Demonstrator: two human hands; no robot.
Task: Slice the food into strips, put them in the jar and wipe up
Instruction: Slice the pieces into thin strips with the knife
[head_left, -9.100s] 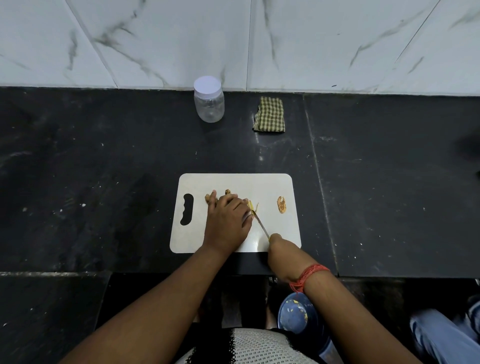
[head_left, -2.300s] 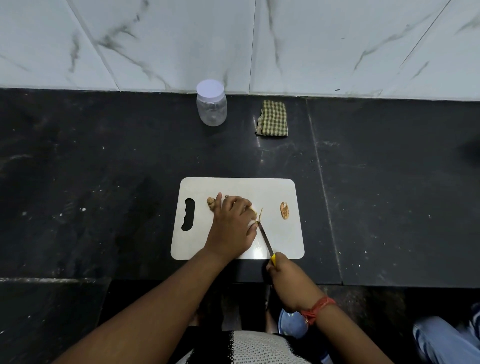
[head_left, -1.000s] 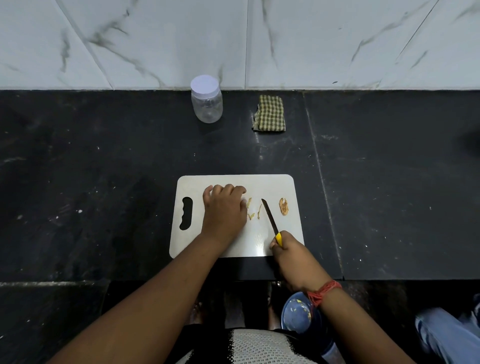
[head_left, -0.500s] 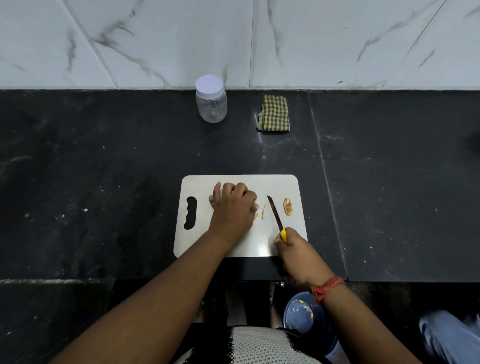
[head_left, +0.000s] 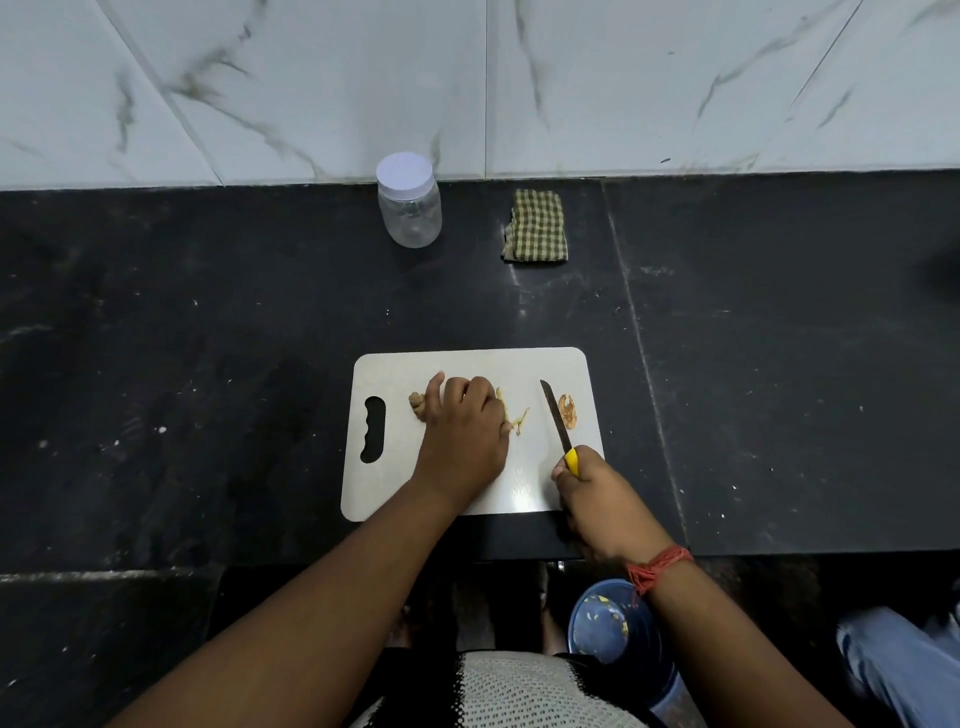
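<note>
Lengthwise, knife (head_left: 555, 414) tip toward wall (head_left: 675, 88).

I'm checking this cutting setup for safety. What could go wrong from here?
1. The left hand covers the knobbly tan root with its fingers near the cut strips; the next stroke of the yellow-handled knife in the right hand might nick them.
2. The clear jar has its white lid on, so loading strips may scatter them.
</note>
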